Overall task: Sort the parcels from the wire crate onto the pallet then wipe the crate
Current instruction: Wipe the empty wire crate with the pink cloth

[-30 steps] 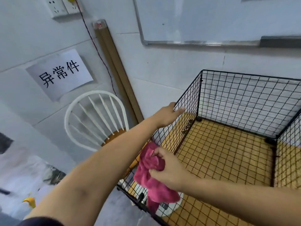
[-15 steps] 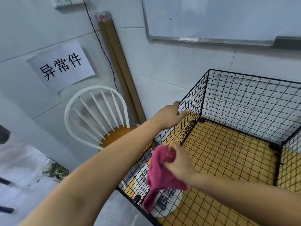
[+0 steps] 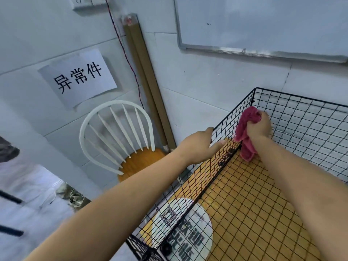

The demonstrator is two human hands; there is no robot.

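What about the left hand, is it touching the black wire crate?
Touching. The head view shows the left hand gripping the wire crate, its fingers curled over the side wall's top rim.

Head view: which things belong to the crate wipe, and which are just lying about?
In the job: crate, cloth, right grip holding the cloth, left grip on the crate's rim.
Lying about: chair, paper sign, whiteboard, cardboard tubes, wall socket.
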